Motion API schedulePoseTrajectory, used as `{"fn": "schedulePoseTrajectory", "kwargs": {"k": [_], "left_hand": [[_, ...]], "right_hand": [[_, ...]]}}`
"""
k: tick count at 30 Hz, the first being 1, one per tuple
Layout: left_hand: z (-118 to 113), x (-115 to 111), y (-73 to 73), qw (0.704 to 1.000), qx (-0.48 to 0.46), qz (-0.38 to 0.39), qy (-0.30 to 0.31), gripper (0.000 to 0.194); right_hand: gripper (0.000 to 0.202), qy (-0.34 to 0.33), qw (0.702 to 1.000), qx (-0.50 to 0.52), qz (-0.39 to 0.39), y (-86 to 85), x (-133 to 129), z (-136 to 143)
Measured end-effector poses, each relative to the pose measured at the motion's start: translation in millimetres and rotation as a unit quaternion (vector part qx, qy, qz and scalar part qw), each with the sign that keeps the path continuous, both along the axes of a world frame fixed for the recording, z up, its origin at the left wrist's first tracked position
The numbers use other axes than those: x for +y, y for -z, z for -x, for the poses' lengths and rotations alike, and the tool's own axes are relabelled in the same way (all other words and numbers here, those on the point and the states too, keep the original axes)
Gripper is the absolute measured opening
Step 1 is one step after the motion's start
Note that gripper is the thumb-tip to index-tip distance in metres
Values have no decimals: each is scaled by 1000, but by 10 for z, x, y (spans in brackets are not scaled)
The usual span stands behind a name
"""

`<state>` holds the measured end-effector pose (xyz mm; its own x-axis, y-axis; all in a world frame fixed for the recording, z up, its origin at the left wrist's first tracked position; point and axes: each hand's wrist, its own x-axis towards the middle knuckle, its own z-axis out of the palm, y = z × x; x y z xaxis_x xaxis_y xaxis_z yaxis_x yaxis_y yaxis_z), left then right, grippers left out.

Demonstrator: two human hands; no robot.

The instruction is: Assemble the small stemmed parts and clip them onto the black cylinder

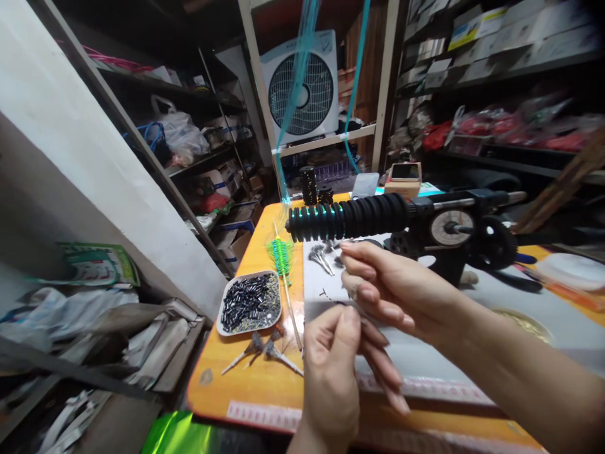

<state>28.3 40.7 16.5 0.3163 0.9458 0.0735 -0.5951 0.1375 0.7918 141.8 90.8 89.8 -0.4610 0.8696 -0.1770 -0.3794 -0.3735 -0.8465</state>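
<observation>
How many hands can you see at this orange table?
2. The left hand is at lower center; the right hand is just above it in the picture, below the ribbed black rod. No others show.

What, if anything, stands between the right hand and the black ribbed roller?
Nothing visible stands between the right hand and the black ribbed roller. The left hand is nearer the camera; some grey tufted pieces lie lower, on the pale board.

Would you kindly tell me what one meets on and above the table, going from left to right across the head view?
White tray of small dark pieces, green bristly stick, left hand, pale round dial, black wheel, white round item.
</observation>
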Motion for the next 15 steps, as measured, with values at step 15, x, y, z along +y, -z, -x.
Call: {"fn": "schedulePoseTrajectory", "kwargs": {"k": [15], "left_hand": [[-55, -444, 491, 984, -105, 147, -3, 54]], "right_hand": [[50, 15, 999, 27, 11, 27, 8, 11]]}}
